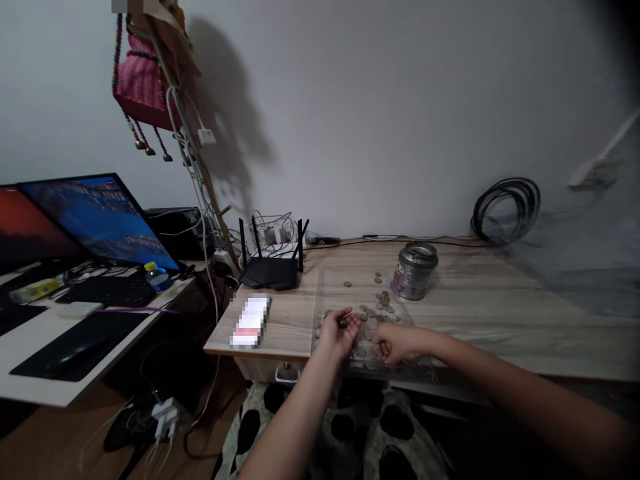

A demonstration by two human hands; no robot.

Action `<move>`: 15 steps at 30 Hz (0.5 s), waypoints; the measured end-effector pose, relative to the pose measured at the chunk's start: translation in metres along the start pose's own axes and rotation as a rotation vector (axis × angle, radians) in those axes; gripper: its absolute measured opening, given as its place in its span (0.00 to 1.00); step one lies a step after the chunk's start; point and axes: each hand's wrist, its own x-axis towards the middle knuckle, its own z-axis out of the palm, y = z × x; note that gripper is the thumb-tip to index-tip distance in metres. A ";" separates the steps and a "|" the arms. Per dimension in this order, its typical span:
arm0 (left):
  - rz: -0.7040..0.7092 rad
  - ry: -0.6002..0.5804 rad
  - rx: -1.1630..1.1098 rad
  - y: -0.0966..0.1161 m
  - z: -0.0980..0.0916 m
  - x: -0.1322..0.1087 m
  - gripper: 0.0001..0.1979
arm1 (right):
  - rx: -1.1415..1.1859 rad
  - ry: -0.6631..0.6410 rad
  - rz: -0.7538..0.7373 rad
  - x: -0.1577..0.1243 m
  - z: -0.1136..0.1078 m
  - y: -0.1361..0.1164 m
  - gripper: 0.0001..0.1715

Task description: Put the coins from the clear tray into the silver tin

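Note:
Several coins (379, 303) lie scattered on a clear plastic sheet (330, 277) at the front of a wooden table (500, 313). My left hand (339, 333) is cupped palm-up over the sheet's left side, its fingers curled around a few coins. My right hand (395, 343) rests on the sheet just right of it, fingers curled down onto the coins; whether it grips one is unclear. A metal jar (414, 270) with an open top stands behind the coins.
A black router (270, 267) and a white box (250, 321) sit on the table's left end. A coil of black cable (505, 210) leans at the back wall. To the left stands a white desk (30, 333) with a monitor (100, 217). A power strip (163, 413) lies on the floor.

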 end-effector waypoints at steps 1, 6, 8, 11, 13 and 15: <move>0.000 -0.002 0.005 0.000 0.000 0.000 0.05 | -0.013 0.003 0.010 0.000 0.000 0.001 0.11; -0.029 -0.013 0.033 0.000 -0.001 0.002 0.05 | -0.079 0.136 0.034 -0.008 0.000 0.000 0.21; -0.026 -0.024 0.037 -0.001 0.000 0.001 0.05 | -0.114 0.145 0.048 -0.011 -0.001 0.001 0.22; -0.016 -0.028 0.037 -0.001 0.001 -0.001 0.05 | -0.146 0.130 0.084 -0.015 -0.003 0.005 0.18; -0.005 -0.022 0.042 -0.001 0.002 -0.002 0.05 | -0.177 0.150 0.077 -0.016 -0.003 0.007 0.16; 0.010 -0.020 0.053 -0.001 0.001 -0.002 0.06 | -0.209 0.187 0.061 -0.018 -0.002 0.007 0.15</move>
